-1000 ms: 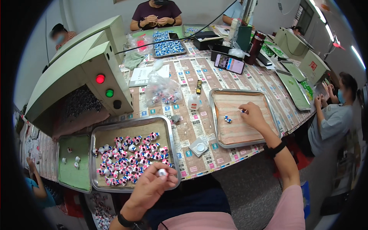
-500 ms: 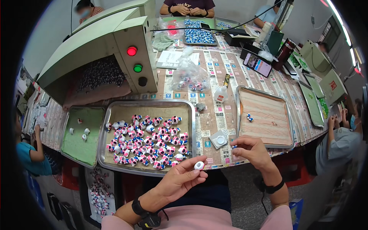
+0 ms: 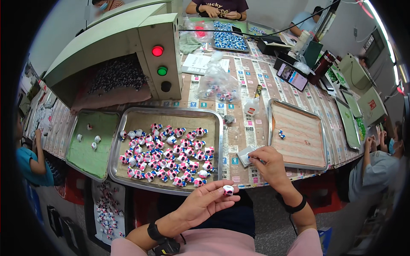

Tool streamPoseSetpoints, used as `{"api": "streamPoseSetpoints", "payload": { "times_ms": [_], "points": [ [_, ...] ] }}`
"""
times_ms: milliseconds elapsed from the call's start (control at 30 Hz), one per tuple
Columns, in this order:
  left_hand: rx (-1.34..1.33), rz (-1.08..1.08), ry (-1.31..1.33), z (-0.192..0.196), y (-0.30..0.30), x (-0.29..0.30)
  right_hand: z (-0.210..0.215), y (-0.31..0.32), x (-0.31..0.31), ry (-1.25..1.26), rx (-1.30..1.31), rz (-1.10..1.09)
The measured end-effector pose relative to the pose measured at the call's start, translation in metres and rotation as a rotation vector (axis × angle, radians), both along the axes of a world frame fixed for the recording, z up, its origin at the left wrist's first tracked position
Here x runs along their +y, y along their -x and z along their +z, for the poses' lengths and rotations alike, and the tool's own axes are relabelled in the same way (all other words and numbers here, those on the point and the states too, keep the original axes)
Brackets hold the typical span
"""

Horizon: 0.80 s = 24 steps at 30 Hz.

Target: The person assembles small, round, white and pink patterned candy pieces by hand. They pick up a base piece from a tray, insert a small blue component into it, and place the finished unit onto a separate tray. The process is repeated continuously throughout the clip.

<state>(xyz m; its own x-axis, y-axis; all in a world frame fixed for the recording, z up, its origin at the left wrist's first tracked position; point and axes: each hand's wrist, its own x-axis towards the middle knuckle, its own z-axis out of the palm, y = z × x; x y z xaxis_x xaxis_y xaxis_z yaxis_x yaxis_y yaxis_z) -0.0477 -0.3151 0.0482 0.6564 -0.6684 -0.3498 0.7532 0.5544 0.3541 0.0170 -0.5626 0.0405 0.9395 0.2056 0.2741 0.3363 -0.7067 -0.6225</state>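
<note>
My left hand (image 3: 209,198) pinches a small white-and-pink figurine head (image 3: 229,190) between thumb and fingers, its white round end facing up. My right hand (image 3: 270,167) is closed in a pinch on a tiny blue piece, mostly hidden by the fingertips. Those fingertips are over a small square pad with a white round dish (image 3: 244,156) at the table's near edge, and they cover part of it. To the left, a metal tray (image 3: 171,112) is filled with several rows of pink, white and blue figurines (image 3: 164,155).
A tray lined with pinkish cloth (image 3: 294,128) lies at right with a few small blue-and-white parts (image 3: 282,134). A green tray (image 3: 87,147) is at far left. Behind stand a white glue bottle (image 3: 252,106), a plastic bag (image 3: 220,83) and a large machine (image 3: 158,77). Other people sit around the table.
My right hand has moved left, bringing the blue piece over the white dish. The figurine head in my left hand has turned slightly and sits a little lower and further right in view.
</note>
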Motion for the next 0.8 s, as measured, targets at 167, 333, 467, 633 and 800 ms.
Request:
{"api": "streamPoseSetpoints", "payload": {
  "times_ms": [167, 333, 467, 633, 800],
  "points": [
    [0.001, 0.008, -0.023, -0.001, 0.001, -0.003, 0.004, 0.000, 0.000, 0.036, -0.037, 0.016],
    [-0.027, 0.022, -0.066, -0.001, 0.001, -0.007, 0.015, 0.009, 0.006, -0.040, -0.040, -0.010],
    [-0.045, 0.039, -0.098, -0.003, -0.001, -0.012, 0.032, 0.031, 0.017, -0.330, 0.157, 0.003],
    [-0.063, 0.045, -0.107, -0.001, -0.002, -0.013, 0.049, 0.052, 0.027, -0.401, 0.222, 0.122],
    [-0.061, 0.033, -0.125, -0.003, -0.001, -0.015, 0.045, 0.060, 0.032, -0.482, 0.259, 0.083]
  ]
}}
